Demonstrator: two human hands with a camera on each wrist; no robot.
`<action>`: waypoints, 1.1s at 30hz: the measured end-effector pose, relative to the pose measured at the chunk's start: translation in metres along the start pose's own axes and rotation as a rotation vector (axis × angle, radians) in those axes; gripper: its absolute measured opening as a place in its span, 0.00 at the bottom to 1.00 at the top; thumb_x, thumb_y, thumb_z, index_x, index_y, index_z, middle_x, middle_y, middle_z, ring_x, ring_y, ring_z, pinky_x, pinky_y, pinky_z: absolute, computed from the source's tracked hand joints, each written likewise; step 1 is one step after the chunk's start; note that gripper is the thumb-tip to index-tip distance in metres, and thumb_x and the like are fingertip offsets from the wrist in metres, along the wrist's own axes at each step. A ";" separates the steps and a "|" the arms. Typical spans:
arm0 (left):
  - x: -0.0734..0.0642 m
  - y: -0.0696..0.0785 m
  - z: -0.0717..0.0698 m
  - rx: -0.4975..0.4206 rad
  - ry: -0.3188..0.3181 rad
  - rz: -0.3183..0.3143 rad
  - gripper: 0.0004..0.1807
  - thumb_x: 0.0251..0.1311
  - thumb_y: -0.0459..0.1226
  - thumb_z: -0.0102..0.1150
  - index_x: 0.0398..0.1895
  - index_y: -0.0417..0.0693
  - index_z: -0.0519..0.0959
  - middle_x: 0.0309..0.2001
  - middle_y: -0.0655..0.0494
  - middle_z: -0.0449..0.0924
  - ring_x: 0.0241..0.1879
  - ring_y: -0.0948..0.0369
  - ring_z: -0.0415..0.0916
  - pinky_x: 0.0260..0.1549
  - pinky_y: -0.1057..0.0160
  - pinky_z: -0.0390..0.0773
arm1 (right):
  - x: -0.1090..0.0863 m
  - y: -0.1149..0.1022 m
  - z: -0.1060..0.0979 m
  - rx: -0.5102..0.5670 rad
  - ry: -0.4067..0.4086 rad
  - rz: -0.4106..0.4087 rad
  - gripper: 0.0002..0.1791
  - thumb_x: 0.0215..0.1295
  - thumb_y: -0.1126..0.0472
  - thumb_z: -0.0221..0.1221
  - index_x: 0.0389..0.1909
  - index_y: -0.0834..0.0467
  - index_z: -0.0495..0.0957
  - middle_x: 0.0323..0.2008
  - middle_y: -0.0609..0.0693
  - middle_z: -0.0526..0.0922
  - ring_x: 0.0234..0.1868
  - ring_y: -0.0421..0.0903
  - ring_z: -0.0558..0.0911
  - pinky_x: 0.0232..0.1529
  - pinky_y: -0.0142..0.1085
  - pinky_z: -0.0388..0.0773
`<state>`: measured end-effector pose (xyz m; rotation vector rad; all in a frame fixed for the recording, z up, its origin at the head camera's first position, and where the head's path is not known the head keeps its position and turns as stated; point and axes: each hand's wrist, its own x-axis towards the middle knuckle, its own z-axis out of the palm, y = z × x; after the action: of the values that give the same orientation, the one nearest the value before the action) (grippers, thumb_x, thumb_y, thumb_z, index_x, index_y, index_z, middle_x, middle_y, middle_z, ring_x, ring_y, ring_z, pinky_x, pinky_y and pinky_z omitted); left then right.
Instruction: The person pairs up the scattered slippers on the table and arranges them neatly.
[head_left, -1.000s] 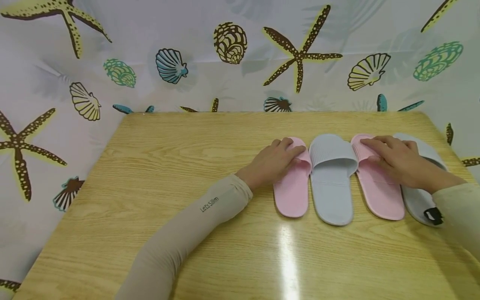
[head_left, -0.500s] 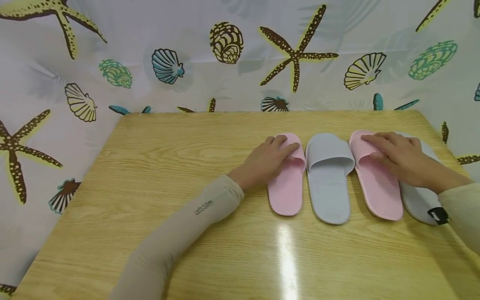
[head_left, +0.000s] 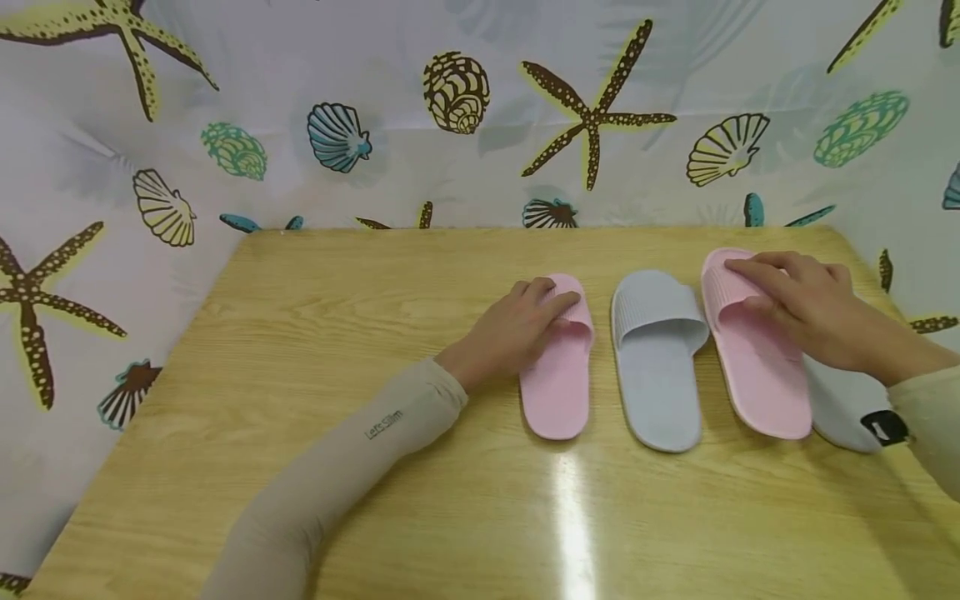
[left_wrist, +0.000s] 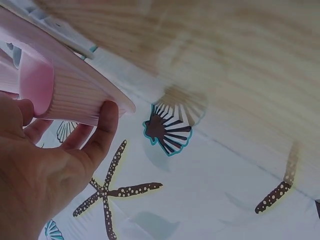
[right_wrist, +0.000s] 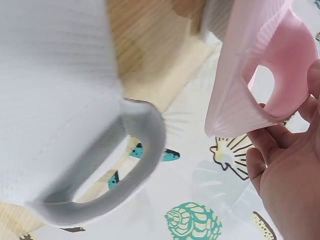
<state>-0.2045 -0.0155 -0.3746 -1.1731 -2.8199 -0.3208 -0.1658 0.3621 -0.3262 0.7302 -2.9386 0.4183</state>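
Note:
Several slide slippers lie in a row on the wooden table, pink and grey by turns. My left hand (head_left: 504,329) grips the ribbed strap of the leftmost pink slipper (head_left: 557,396), its fingers spread over the strap in the left wrist view. To the right, my right hand (head_left: 828,312) pinches the strap of the other pink slipper (head_left: 761,379), thumb at the strap's opening. That slipper is raised and overlaps the far-right grey slipper (head_left: 843,400), whose upper part the hand hides. A second grey slipper (head_left: 660,387) lies between the two pink ones, touched by neither hand.
Bare wood of the table (head_left: 360,308) stretches to the left and in front. A white cloth (head_left: 390,183) printed with shells and starfish hangs behind and along both sides. A black band (head_left: 885,427) shows at the right wrist.
My left hand has drawn its pink slipper leftward, widening the gap to the middle grey one. My right hand has lifted its pink slipper slightly. Both grey slippers stay in place.

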 end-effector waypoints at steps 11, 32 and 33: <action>-0.026 -0.017 -0.003 -0.042 0.040 -0.042 0.23 0.76 0.39 0.45 0.71 0.61 0.65 0.68 0.44 0.66 0.65 0.46 0.68 0.54 0.50 0.80 | 0.014 -0.036 -0.001 0.028 -0.001 -0.045 0.30 0.74 0.62 0.54 0.75 0.48 0.61 0.66 0.64 0.66 0.67 0.65 0.62 0.56 0.63 0.47; -0.074 -0.048 -0.016 -0.070 0.147 -0.115 0.21 0.76 0.43 0.46 0.70 0.57 0.68 0.66 0.42 0.67 0.63 0.43 0.68 0.59 0.44 0.74 | 0.057 -0.093 0.030 0.050 0.009 -0.130 0.27 0.76 0.55 0.53 0.73 0.49 0.64 0.65 0.61 0.69 0.67 0.61 0.65 0.59 0.58 0.52; -0.076 -0.048 -0.017 -0.066 0.150 -0.118 0.21 0.76 0.42 0.46 0.69 0.57 0.69 0.66 0.42 0.67 0.63 0.42 0.68 0.58 0.43 0.74 | 0.058 -0.096 0.032 0.051 0.014 -0.131 0.27 0.75 0.55 0.53 0.73 0.49 0.65 0.64 0.61 0.69 0.67 0.61 0.65 0.59 0.57 0.53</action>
<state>-0.1855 -0.1052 -0.3768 -0.9512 -2.7718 -0.4908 -0.1726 0.2454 -0.3250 0.9150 -2.8553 0.4867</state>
